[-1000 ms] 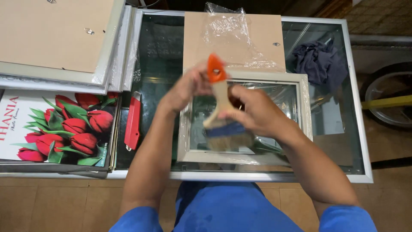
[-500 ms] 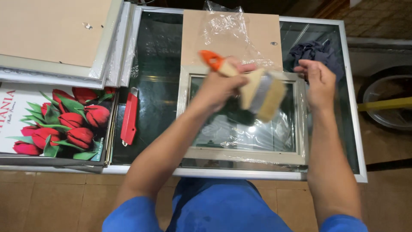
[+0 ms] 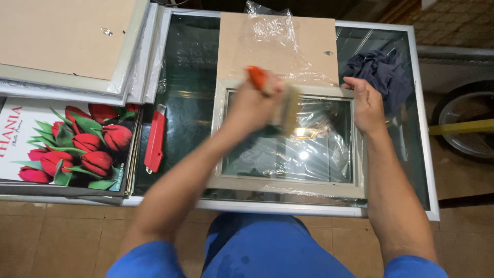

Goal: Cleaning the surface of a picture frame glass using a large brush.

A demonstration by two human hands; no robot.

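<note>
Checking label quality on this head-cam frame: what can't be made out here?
- Brush in the left hand: motion-blurred, bristles smeared; only the orange handle tip reads clearly.
- Picture frame: clear wrap glares, so its glass surface is unclear; the right hand covers its top right corner.
- Dark cloth: crumpled, its kind is untellable.
- Tulip poster: cut off by the left edge.
- Wheel: cut off by the right edge.
</note>
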